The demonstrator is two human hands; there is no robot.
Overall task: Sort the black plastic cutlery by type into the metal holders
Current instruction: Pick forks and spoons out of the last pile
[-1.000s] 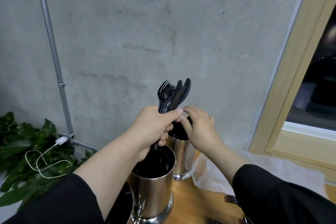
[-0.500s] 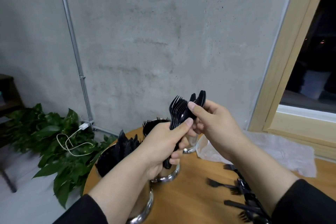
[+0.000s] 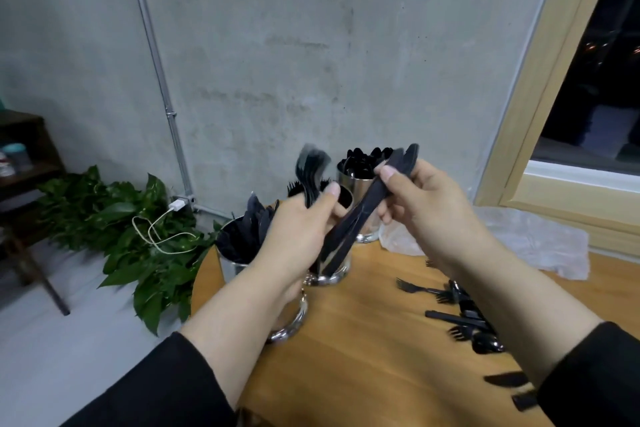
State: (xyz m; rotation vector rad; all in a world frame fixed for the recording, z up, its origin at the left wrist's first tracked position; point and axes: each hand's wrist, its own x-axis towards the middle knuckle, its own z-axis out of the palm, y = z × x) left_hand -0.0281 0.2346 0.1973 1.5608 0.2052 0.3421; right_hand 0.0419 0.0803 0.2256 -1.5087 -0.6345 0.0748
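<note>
The mixed handful is now split above the table [image 3: 381, 340]: the right hand [image 3: 426, 204] pinches a slanting bundle of knives and spoons [image 3: 360, 211], while the left hand [image 3: 298, 236] stays curled round the forks [image 3: 310, 172], presumably so each type can go to its own holder. Half a second ago both hands gripped one upright clump. Three metal holders [image 3: 358, 189] stand at twelve o'clock, loose cutlery [image 3: 464, 319] lies at four o'clock.

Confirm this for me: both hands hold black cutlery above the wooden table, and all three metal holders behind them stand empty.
Not empty. The head view shows black cutlery in the metal holders: knives in the left holder, spoons in the far one. The rest stands: the left hand grips forks and the right hand holds a bundle of spoons above the wooden table.
</note>
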